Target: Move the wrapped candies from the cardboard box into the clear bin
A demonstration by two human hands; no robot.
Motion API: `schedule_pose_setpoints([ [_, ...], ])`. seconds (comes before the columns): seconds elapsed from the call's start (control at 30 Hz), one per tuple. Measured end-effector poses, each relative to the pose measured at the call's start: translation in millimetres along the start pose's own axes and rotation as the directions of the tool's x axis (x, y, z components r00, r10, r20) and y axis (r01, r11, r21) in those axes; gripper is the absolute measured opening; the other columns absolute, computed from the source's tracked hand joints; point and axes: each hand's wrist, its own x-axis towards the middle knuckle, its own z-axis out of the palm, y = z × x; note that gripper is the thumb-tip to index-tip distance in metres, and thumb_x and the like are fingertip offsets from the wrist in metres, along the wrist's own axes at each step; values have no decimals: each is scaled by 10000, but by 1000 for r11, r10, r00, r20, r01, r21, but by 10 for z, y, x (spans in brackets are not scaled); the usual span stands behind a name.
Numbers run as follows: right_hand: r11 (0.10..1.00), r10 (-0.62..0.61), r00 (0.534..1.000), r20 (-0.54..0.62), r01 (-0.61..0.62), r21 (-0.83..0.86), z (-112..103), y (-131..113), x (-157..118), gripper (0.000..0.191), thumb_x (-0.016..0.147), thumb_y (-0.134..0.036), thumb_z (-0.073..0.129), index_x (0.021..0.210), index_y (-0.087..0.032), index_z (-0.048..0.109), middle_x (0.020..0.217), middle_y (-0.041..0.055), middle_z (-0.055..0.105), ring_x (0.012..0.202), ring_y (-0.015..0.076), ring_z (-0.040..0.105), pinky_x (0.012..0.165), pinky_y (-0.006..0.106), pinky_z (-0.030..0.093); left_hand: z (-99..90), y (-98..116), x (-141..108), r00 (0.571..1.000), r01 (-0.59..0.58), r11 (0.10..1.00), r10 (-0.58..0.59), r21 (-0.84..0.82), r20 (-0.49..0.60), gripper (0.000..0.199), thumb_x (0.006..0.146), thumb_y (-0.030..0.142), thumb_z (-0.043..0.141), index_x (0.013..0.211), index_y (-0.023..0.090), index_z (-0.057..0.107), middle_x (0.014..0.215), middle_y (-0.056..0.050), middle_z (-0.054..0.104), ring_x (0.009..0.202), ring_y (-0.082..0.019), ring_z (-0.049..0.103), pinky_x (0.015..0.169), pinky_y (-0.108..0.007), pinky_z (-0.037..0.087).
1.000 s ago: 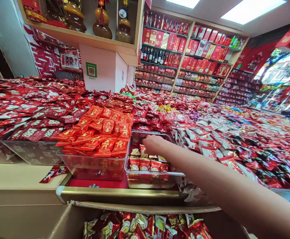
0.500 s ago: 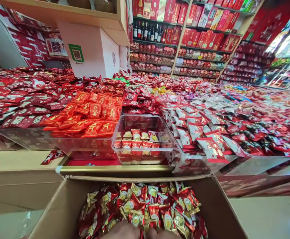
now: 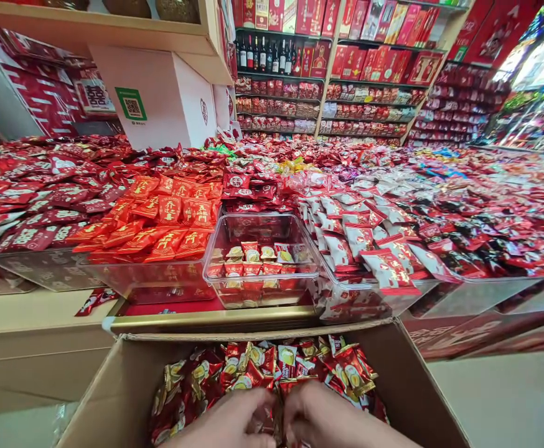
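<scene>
Both hands are down in an open cardboard box (image 3: 108, 386), among red-and-gold wrapped durian candies (image 3: 197, 373). My left hand (image 3: 234, 417) has its fingers curled over, with red wrappers showing between finger and thumb. Close beside it, my right hand (image 3: 323, 414) bends its fingers inward around candies, its fingertips partly hidden. The two hands nearly meet over the pile. Just beyond the box stands a clear plastic bin (image 3: 262, 292) holding several rows of the same candies, set upright in its lower part.
Orange-red packets (image 3: 169, 211) heap up in a bin at left, and white-and-red packets (image 3: 360, 236) at right. A gold-edged ledge (image 3: 216, 318) runs behind the box. Farther back are a white pillar (image 3: 145, 99) and shelves with bottles (image 3: 267, 56).
Both hands have come farther into view, moving forward over the candies with fingers curled. The camera view has shifted slightly, and the clear bin's contents look the same.
</scene>
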Motion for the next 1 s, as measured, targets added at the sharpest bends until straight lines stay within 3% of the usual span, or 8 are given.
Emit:
schedule_pose_setpoints([
  [0.07, 978, -12, 995, -101, 32, 205, -157, -152, -31, 83, 663, -193, 550, 694, -169, 622, 611, -26, 550, 568, 89, 459, 540, 193, 348, -6, 59, 48, 997, -79, 923, 66, -377, -46, 360, 688, 251, 582, 1025, 174, 484, 918, -35, 613, 813, -173, 557, 651, -234, 416],
  [0.13, 897, 39, 986, -162, 37, 441, -245, -268, -39, 140, 657, -274, 599, 652, -137, 572, 547, -39, 468, 513, 72, 381, 495, 190, 314, 4, 95, 91, 991, -133, 744, 97, -655, -90, 347, 669, 234, 615, 981, 141, 494, 869, -43, 606, 811, -181, 556, 692, -271, 413],
  [0.27, 734, 152, 967, -203, 27, 678, -274, -322, -27, 283, 669, -406, 595, 630, -144, 494, 532, -52, 393, 480, 68, 332, 474, 206, 306, 26, 98, 123, 992, -121, 640, 62, -759, -107, 440, 634, 161, 646, 1041, 142, 479, 844, -26, 589, 788, -172, 546, 699, -288, 408],
  [0.47, 866, 104, 927, -361, 94, 491, -251, -298, -22, 236, 718, -357, 554, 640, -138, 519, 570, -31, 431, 541, 86, 341, 522, 226, 295, 25, 181, 111, 992, -125, 567, 92, -814, -88, 441, 697, 160, 614, 1114, 160, 469, 924, -40, 599, 843, -167, 528, 757, -300, 394],
  [0.57, 858, 91, 937, -338, 99, 504, -210, -314, -21, 228, 717, -359, 561, 685, -135, 537, 623, -12, 476, 590, 100, 382, 566, 236, 320, 49, 224, 106, 985, -174, 555, 86, -813, -153, 302, 733, 189, 587, 1027, 144, 539, 854, -25, 601, 802, -150, 521, 724, -264, 378],
  [0.73, 765, 85, 952, -293, 126, 632, -214, -375, -74, 282, 675, -394, 612, 656, -149, 472, 589, -38, 424, 557, 84, 344, 529, 216, 291, 41, 229, 81, 975, -134, 591, -65, -796, -212, 524, 699, 202, 605, 1159, 121, 367, 539, 95, 442, 483, -72, 366, 478, -199, 272],
  [0.83, 711, 89, 954, -287, 141, 689, -289, -469, -136, 306, 653, -377, 644, 646, -156, 431, 569, -56, 396, 541, 70, 318, 516, 202, 271, -60, 284, 2, 971, -114, 642, -88, -758, -221, 426, 681, 195, 602, 1037, 148, 375, 567, 80, 492, 501, -78, 391, 486, -205, 283],
  [1.0, 621, -48, 999, -4, 33, 783, -343, -539, -213, 325, 593, -302, 712, 746, -157, 465, 662, -34, 477, 578, 64, 408, 546, 192, 302, -241, 358, -142, 989, -80, 789, -15, -610, -150, 396, 630, 179, 634, 925, 205, 372, 621, 71, 509, 545, -92, 406, 498, -208, 278],
])
